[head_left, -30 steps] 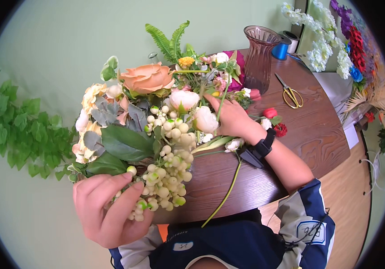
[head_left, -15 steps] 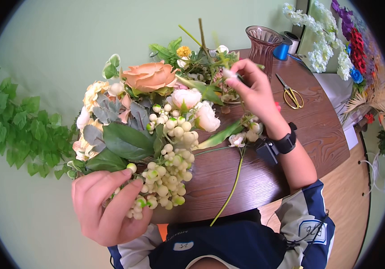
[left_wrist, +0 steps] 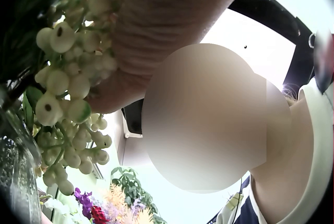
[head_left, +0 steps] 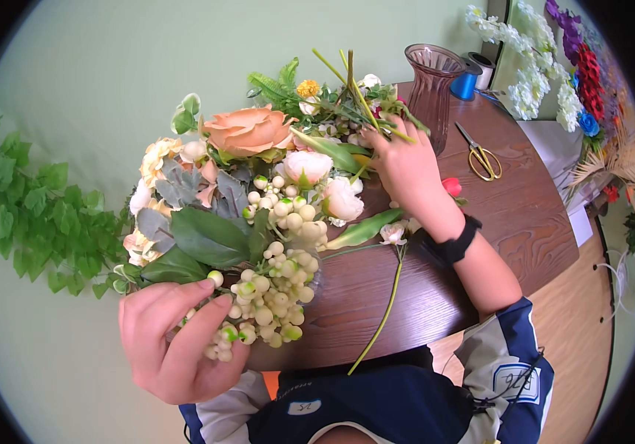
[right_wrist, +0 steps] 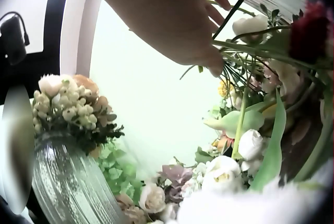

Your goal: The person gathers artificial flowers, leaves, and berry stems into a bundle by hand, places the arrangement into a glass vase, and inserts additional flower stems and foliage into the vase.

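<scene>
At the near left, my left hand curls its fingers and thumb at the stem of a cream berry spray, beside a large green leaf. The spray belongs to an arrangement with a peach rose and pale pink flowers, in a clear ribbed glass vase. My right hand reaches palm down into the pile of loose artificial flowers at the back. In the right wrist view, its thumb and fingers stand apart with thin stems around and between them. Small white flowers lie beneath.
A purple-tinted glass vase stands behind my right hand, near a blue ribbon spool. Gold-handled scissors lie on the dark wooden table. One long-stemmed white flower lies near the front edge. Ivy hangs at left.
My right hand rose from the pile with a small white flower at its fingertips, then lowered over the pile again. Loose stems there shifted and now point upward. The left hand stays put.
</scene>
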### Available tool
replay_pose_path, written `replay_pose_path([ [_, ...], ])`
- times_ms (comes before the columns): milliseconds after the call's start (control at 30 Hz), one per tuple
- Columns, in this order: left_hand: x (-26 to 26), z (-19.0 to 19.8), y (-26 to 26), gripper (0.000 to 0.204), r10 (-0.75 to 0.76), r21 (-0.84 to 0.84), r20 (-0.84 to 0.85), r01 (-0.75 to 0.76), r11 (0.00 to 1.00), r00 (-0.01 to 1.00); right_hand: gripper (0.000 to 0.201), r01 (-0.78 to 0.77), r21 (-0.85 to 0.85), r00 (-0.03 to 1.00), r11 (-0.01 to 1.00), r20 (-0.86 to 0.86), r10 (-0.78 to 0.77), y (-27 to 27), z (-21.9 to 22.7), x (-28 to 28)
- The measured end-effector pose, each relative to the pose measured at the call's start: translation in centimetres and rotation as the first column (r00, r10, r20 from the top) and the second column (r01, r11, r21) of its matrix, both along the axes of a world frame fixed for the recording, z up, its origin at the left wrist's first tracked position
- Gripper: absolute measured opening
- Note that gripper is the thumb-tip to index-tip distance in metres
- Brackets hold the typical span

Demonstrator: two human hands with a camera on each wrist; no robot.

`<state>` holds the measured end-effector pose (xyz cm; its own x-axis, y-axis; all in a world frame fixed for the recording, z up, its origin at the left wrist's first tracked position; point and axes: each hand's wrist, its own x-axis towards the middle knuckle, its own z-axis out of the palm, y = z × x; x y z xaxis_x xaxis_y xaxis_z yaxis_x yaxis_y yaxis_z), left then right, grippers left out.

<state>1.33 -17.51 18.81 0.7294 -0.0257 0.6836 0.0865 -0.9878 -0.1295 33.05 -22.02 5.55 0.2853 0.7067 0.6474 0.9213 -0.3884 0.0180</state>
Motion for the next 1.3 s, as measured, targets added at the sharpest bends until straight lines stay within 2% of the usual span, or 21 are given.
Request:
replay_pose_path([
  [67, 0.1, -0.4, 0.4, 0.044, 0.001, 0.016, 0.049, -0.002, 1.0, 0.999, 0.016, 0.043, -0.108, 0.999, 0.993, 0.014, -0.042, -0.6, 0.0, -1.5],
  [133, 0.1, -0.7, 0.5, 0.043, 0.0, 0.032, 0.099, -0.003, 0.999, 0.995, 0.018, 0.152, -0.515, 0.962, 0.844, -0.12, -0.246, -1.5, 1.6, -4.0],
  [167, 0.1, -0.7, 0.5, 0.043, -0.002, 0.028, 0.109, -0.001, 1.0, 0.994, 0.018, 0.152, -0.515, 0.962, 0.844, -0.12, -0.246, -1.8, 1.3, -4.7],
  [233, 0.0, -0.7, 0.5, 0.043, -0.005, 0.027, 0.121, 0.002, 1.0, 0.993, 0.019, 0.185, -0.357, 0.982, 0.916, 0.023, -0.189, -2.2, 0.8, -5.9],
  [400, -0.4, -0.3, 0.4, 0.044, 0.022, 0.006, 0.085, -0.023, 1.0, 0.996, 0.015, 0.066, -0.279, 0.998, 0.958, 0.026, -0.061, -1.5, -0.1, -7.5],
  [467, -0.2, -0.3, 0.4, 0.045, 0.026, 0.003, 0.1, -0.027, 1.0, 0.995, 0.011, -0.13, -0.217, 0.983, 0.967, -0.155, 0.098, -0.3, -2.8, -6.7],
  [533, -0.2, -0.4, 0.3, 0.045, 0.029, 0.001, 0.114, -0.029, 1.0, 0.993, 0.013, -0.154, -0.193, 0.971, 0.969, -0.211, 0.113, 1.0, -3.9, -6.4],
  [600, 0.0, -0.5, 0.2, 0.045, 0.037, -0.026, 0.157, -0.033, 0.999, 0.987, 0.017, -0.322, 0.108, 0.9, 0.94, -0.272, 0.34, 2.3, -5.4, -5.2],
  [667, 0.3, -0.6, 0.2, 0.045, 0.035, -0.025, 0.177, -0.031, 0.999, 0.984, 0.012, -0.381, -0.005, 0.873, 0.925, -0.33, 0.358, 2.5, -3.2, -3.5],
  [733, 0.3, -0.6, 0.2, 0.044, 0.033, -0.023, 0.194, -0.029, 0.999, 0.98, 0.01, -0.305, -0.165, 0.924, 0.938, -0.291, 0.249, 3.0, -2.8, -1.8],
  [767, 0.3, -0.7, 0.2, 0.044, 0.033, -0.022, 0.196, -0.029, 0.999, 0.98, 0.015, -0.321, -0.135, 0.866, 0.937, -0.442, 0.233, 2.8, -2.7, -1.2],
  [800, 0.2, -0.7, 0.3, 0.044, 0.032, -0.021, 0.199, -0.029, 0.999, 0.979, 0.015, -0.321, -0.134, 0.867, 0.938, -0.441, 0.233, 2.7, -2.4, -1.3],
  [867, 0.3, -0.8, 0.3, 0.044, 0.035, -0.023, 0.208, -0.031, 0.999, 0.977, 0.013, -0.327, 0.037, 0.795, 0.944, -0.53, 0.296, 2.1, -1.4, -1.9],
  [933, 0.5, -0.8, 0.3, 0.044, 0.037, -0.03, 0.213, -0.032, 0.999, 0.976, 0.019, -0.309, -0.06, 0.835, 0.949, -0.495, 0.241, 2.3, -1.4, -2.9],
  [1000, 0.6, -0.8, 0.3, 0.044, 0.048, -0.028, 0.218, -0.043, 0.999, 0.975, 0.029, -0.509, 0.158, 0.675, 0.846, -0.537, 0.507, 2.9, -3.0, -4.1],
  [1033, 0.7, -0.8, 0.3, 0.044, 0.049, -0.029, 0.217, -0.044, 0.999, 0.975, 0.038, -0.536, 0.208, 0.601, 0.818, -0.586, 0.543, 2.4, -2.2, -5.2],
  [1067, 0.7, -0.9, 0.4, 0.044, 0.039, -0.027, 0.224, -0.034, 0.999, 0.974, 0.038, -0.537, 0.208, 0.6, 0.818, -0.587, 0.544, 2.9, -3.3, -5.1],
  [1133, 0.7, -0.9, 0.4, 0.045, 0.03, -0.025, 0.23, -0.025, 0.999, 0.973, 0.042, -0.469, 0.301, 0.714, 0.83, -0.423, 0.557, 5.7, -8.8, -4.0],
  [1167, 0.6, -0.9, 0.3, 0.045, 0.03, -0.024, 0.228, -0.026, 0.999, 0.973, 0.048, -0.395, 0.238, 0.852, 0.888, -0.268, 0.45, 6.8, -11.8, -2.8],
  [1267, 0.4, -0.6, 0.5, 0.045, 0.032, -0.024, 0.227, -0.027, 0.999, 0.973, 0.052, -0.489, 0.075, 0.81, 0.869, -0.331, 0.484, 4.5, -6.2, -2.1],
  [1300, 0.3, -0.5, 0.4, 0.046, 0.033, -0.031, 0.223, -0.026, 0.999, 0.974, 0.038, -0.531, 0.155, 0.694, 0.833, -0.485, 0.532, 4.1, -5.6, -1.4],
])
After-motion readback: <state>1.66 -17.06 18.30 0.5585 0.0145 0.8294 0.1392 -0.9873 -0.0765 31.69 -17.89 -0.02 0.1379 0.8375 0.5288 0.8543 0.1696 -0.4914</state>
